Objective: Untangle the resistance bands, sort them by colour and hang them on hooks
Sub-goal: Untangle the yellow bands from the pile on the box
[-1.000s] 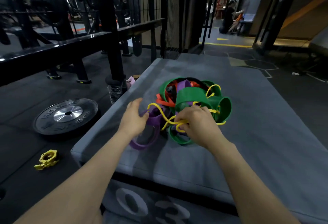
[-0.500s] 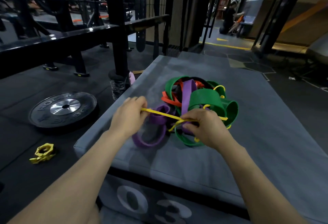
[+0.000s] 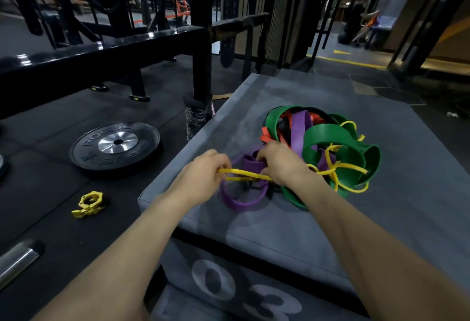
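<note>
We are gripping the yellow band (image 3: 244, 174) with both hands (image 3: 206, 173) beside the pile (image 3: 320, 147), and pulling harder may be tightening its knots.

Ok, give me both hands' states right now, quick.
Left hand: pinching the thin yellow rubber resistance band.
Right hand: fingers curled at the tangled band pile, over the same yellow band; exact grip cannot be told.
</note>
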`<control>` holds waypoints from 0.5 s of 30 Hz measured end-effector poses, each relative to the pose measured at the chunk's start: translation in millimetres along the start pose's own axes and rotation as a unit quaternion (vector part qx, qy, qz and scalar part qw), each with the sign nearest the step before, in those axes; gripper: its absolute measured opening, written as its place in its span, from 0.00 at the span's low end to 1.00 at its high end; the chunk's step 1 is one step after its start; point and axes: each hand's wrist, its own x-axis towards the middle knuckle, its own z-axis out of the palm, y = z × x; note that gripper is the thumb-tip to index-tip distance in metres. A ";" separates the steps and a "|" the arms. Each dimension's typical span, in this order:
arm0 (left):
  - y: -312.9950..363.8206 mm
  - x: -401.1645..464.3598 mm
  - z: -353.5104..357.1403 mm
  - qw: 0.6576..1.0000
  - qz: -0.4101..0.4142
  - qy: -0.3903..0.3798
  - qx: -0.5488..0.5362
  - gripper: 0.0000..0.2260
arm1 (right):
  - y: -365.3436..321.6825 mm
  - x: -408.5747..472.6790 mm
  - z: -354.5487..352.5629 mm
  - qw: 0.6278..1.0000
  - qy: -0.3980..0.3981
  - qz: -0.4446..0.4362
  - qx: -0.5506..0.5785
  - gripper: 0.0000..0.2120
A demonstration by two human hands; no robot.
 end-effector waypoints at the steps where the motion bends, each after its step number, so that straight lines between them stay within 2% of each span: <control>1: -2.1 -0.5 -0.2 1.000 -0.009 0.000 -0.016 0.05 | -0.4 -0.4 0.6 1.000 0.010 0.002 0.002 0.13; 4: -3.1 -2.6 -5.2 0.997 -0.037 0.025 -0.066 0.04 | 0.0 -0.5 -3.6 0.992 0.085 0.030 0.088 0.06; 5: -2.5 -2.9 -8.1 0.995 -0.042 0.041 -0.077 0.04 | 0.5 2.1 -7.0 0.983 0.117 0.048 0.136 0.08; 11: 8.2 0.3 -23.2 0.972 -0.061 0.161 -0.159 0.05 | 4.0 31.6 -29.8 0.886 0.270 0.179 0.332 0.18; 13: 13.2 1.0 -23.4 0.971 -0.070 0.165 -0.158 0.05 | 7.0 40.5 -33.1 0.854 0.305 0.209 0.366 0.20; 15: 18.2 2.4 -20.0 0.968 -0.074 0.153 -0.187 0.05 | 12.7 47.1 -34.3 0.841 0.317 0.210 0.383 0.17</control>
